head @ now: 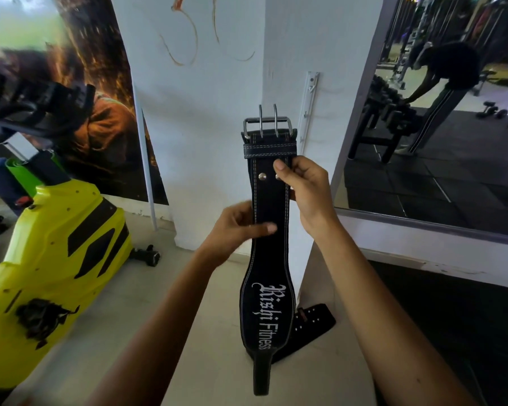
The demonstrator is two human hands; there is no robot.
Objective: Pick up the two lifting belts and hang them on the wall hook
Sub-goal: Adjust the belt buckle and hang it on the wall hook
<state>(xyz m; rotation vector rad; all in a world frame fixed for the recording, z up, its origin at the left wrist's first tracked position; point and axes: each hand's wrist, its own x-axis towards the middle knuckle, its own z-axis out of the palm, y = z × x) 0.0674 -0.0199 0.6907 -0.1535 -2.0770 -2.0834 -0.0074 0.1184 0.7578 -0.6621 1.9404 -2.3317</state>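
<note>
A black lifting belt [269,259] with white stitching and white lettering hangs upright in front of me, its steel two-prong buckle [267,121] at the top. My left hand [238,227] grips the belt's left edge at mid-strap. My right hand [302,186] pinches its right edge just below the keeper loop, thumb near the rivets. The second black belt [308,326] lies on the floor behind the hanging one, partly hidden by it. A white hook rail [309,104] is fixed to the side of the white pillar, up and right of the buckle.
A yellow exercise machine [56,265] stands at the left. A dumbbell [147,254] lies on the floor by the pillar base. A large wall mirror [440,121] at the right reflects a person bending at a dumbbell rack. A poster covers the left wall.
</note>
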